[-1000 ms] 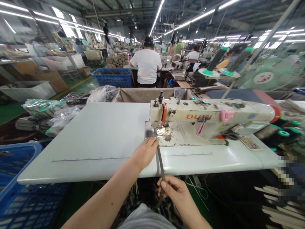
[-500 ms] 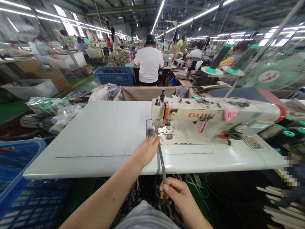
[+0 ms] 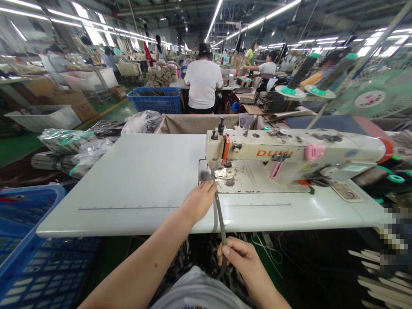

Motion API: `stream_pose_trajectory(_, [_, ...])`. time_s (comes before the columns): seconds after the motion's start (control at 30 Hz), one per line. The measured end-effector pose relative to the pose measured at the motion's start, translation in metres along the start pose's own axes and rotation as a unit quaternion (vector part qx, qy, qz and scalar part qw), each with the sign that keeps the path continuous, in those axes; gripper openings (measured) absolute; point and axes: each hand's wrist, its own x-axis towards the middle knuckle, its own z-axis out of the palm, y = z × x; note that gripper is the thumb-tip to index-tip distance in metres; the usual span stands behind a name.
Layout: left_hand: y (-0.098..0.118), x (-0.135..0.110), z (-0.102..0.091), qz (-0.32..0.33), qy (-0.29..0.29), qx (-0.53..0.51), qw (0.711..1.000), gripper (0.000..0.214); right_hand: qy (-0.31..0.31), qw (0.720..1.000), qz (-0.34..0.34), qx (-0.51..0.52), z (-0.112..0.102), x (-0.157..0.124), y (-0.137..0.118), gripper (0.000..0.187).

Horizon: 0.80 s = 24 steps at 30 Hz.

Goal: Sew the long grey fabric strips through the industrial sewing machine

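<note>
The white table [image 3: 128,171] runs on partly hidden behind the sewing machine [image 3: 296,150] on its right half, whose needle area [image 3: 215,169] is too small to make out, with open surface to the left and a rounded near edge. On the table just nearer than the needle area, the left hand [image 3: 201,201] has its fingertips on the dark narrow strip [image 3: 220,214], gripping or merely pressing I cannot tell, while the right hand [image 3: 240,253], nearer than that edge, pinches the strip's near part between thumb and fingers; its far end is hard to trace.
</note>
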Motion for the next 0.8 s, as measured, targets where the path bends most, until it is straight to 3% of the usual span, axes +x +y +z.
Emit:
stream_pose_trajectory(0.63, [0.001,0.003,0.000,0.004,-0.021,0.022,1.000,0.028,-0.014,0.999,-0.024,-0.032,-0.004,0.004,0.005,0.044])
stream_pose_trajectory(0.8, [0.001,0.000,0.006,0.018,-0.018,0.055,0.998,0.029,-0.029,0.996,-0.041,-0.068,-0.015,0.014,0.021,0.037])
